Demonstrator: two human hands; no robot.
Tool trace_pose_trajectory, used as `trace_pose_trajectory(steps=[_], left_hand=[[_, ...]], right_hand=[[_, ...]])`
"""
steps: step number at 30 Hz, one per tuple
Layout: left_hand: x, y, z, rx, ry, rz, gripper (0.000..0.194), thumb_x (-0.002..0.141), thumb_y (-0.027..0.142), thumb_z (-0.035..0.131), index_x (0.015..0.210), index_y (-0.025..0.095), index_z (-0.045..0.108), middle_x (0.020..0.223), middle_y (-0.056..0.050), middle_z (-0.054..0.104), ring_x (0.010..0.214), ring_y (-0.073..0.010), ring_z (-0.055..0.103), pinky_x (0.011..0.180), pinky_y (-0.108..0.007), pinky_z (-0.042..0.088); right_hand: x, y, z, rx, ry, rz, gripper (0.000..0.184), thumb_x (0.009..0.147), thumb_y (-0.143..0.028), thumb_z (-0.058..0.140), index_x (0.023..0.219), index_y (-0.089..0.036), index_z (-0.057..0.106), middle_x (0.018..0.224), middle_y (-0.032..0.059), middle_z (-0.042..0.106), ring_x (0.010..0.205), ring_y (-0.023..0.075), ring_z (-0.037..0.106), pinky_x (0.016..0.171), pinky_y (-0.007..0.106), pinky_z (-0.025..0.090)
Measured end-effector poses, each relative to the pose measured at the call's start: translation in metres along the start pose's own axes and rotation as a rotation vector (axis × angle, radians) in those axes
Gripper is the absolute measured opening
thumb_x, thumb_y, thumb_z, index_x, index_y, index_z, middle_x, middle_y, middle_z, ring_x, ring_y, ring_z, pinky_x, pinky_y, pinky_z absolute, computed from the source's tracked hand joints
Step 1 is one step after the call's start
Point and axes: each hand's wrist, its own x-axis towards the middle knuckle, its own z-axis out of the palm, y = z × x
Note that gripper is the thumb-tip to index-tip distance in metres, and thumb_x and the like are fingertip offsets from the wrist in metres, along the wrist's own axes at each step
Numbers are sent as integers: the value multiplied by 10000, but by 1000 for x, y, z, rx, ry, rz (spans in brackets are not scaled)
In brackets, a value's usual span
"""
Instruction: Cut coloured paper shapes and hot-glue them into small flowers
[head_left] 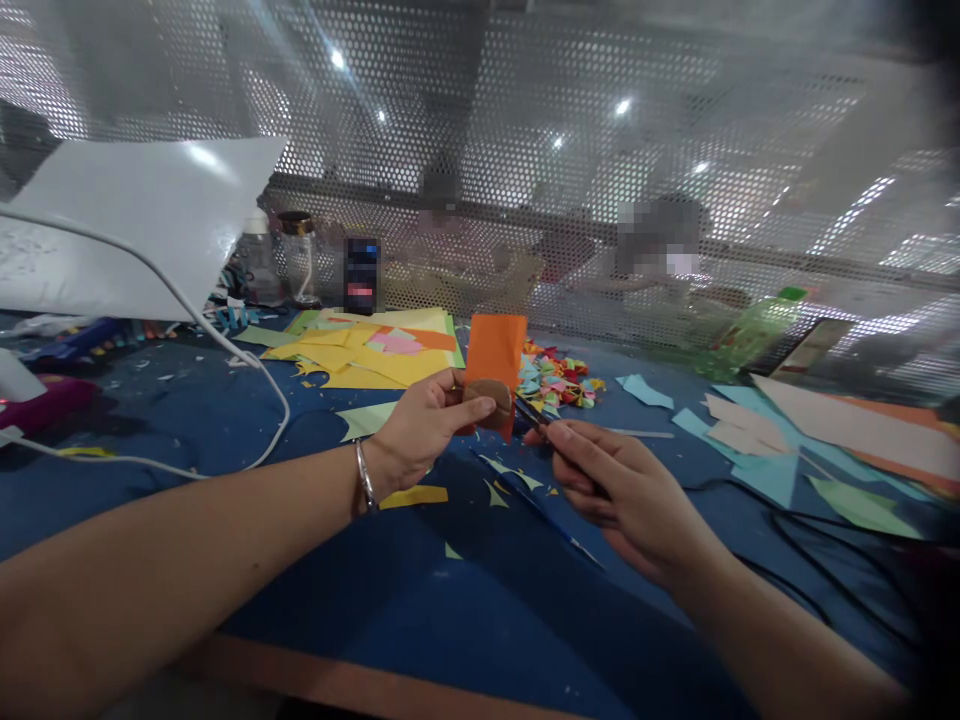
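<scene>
Pinched in my left hand (420, 425) is a strip of orange paper (498, 342), standing upright. A brown oval piece (495, 392), perhaps cardboard, lies flat against its lower part under my thumb. My right hand (622, 485) is closed around dark-handled scissors (531, 412), whose blades reach the orange paper's lower right edge. How far the blades are apart is hard to make out. Below my hands, a thin blue pen-like stick (551, 522) lies among green paper scraps (496, 495) and a yellow strip (412, 496).
Behind the orange paper sit a heap of small coloured clippings (562, 380) and stacked yellow sheets (345, 350). Coloured papers (765, 470) and a black cable (810, 560) lie right. A white cable (277, 400) loops left. Bottles (300, 265) and a phone (362, 275) stand by the perforated screen (480, 150).
</scene>
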Motion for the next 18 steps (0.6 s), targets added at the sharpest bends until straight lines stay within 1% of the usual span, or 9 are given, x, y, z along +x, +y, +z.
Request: trace_pose_trajectory(steps=[4,9,14,18], left_hand=[[-3,-1,0,36,-74,-8,228,765,192,774,938,142,634,858,-45,738,749,-120,669,699,-249,428],[-6,-4,3,-7,-177,-58,290,730,216,814,947,137,639,836,-62,756,754,-144,697,694,-253,451],[-6,-4,6,-67,-158,-81,300,682,168,846,866,147,610,778,-37,748,701,-129,687,680,-249,466],[-6,-3,7,-78,-151,-90,277,681,136,836,845,145,614,751,-19,736,674,-117,676,681,-249,479]], right_hand=[[-1,-1,0,4,-14,-1,476,727,-591,772,841,-142,661,525,-82,366,416,29,183,380,224,74],[-4,-3,1,-13,-15,-15,494,723,-621,761,811,-153,631,529,-87,343,428,33,171,372,213,67],[-5,-2,0,-42,-34,-34,491,734,-636,741,787,-167,605,528,-93,319,425,34,160,373,213,68],[-4,-1,-2,-64,-42,-45,488,743,-637,733,777,-169,601,536,-92,304,437,38,162,380,214,81]])
